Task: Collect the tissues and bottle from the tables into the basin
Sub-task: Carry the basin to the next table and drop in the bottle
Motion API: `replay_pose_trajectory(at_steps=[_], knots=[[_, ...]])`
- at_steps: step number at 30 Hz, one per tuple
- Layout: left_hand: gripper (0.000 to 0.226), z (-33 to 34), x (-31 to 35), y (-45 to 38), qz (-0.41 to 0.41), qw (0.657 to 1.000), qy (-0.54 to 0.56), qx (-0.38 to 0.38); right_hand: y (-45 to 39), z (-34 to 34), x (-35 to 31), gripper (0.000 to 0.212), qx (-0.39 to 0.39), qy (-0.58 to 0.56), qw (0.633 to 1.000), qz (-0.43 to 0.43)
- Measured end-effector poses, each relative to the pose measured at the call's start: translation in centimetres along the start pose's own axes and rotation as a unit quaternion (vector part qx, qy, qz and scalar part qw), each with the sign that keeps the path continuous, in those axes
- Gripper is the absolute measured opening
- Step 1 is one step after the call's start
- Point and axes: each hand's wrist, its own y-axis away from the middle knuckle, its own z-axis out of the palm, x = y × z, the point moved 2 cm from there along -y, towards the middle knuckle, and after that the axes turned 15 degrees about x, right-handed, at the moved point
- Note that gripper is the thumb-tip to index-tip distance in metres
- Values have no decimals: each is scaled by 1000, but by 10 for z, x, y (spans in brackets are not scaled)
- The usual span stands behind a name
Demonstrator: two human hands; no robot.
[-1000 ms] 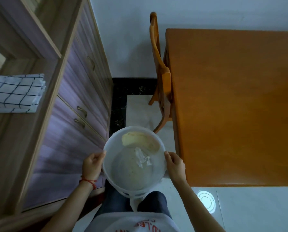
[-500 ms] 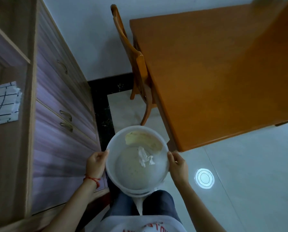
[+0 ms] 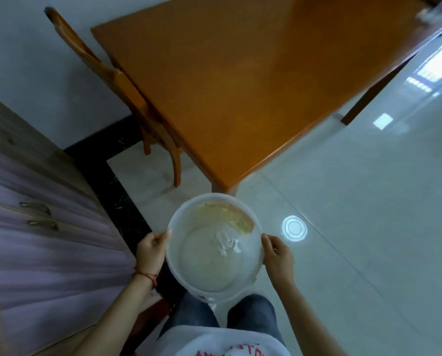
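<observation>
I hold a round translucent white basin in front of my waist. My left hand grips its left rim and my right hand grips its right rim. One crumpled white tissue lies inside, near the middle. The orange wooden table stretches ahead and to the right, its near corner just beyond the basin. At the table's far right end something pale and blurred shows at the frame edge; I cannot tell what it is.
A wooden chair stands tucked against the table's left side, by the white wall. A cabinet with purple drawer fronts runs along my left. Glossy pale floor tiles spread out to the right of the table.
The view has swung right: the cabinet and its checked cloth slid out to the left, and the table's far end and more floor came into sight. Both hands kept their hold on the basin.
</observation>
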Motion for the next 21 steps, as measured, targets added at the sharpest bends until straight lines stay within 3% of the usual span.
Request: replay_pose_trajectory(at_steps=[21], knots=[[28, 231, 86, 189, 154, 959, -46, -235, -53, -254, 121, 20, 247, -115, 955, 116]])
